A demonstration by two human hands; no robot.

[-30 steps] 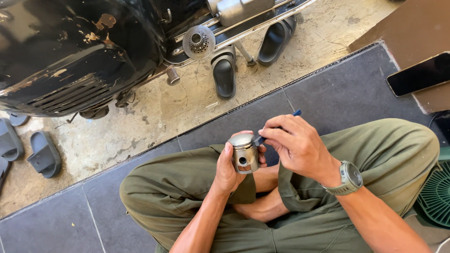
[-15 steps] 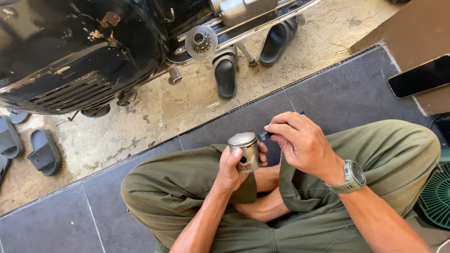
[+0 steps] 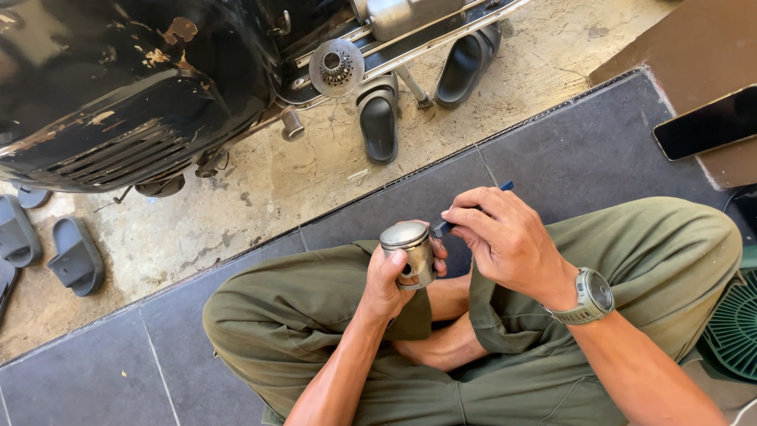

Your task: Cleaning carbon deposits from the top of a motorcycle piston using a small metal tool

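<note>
While the person sits cross-legged on the dark tiled floor point(image 3: 552, 150), the left hand point(image 3: 390, 280) is closed around a small metal piston point(image 3: 408, 252), held upright over the lap with its shiny crown facing up and the thumb pressed against its side. The right hand point(image 3: 509, 241) is curled, fingers pinched on a thin blue-handled tool point(image 3: 473, 207) whose tip meets the upper edge of the piston, just under the crown. A grey watch point(image 3: 591, 296) sits on that wrist.

Judging by this, the work on the piston is in mid-course: the part is already out and in hand, and the tool is at its upper rim, perhaps at a ring groove, though what the tip does there is too small to tell. No loose rings or other removed parts show near the lap.

Beyond the knees stands a black scooter point(image 3: 134, 87), its paint chipped. Dark slippers point(image 3: 380, 118) lie on the concrete beside it, a phone point(image 3: 706, 122) rests on a brown board at the right, and a green fan grille point(image 3: 733, 327) shows at the edge.
</note>
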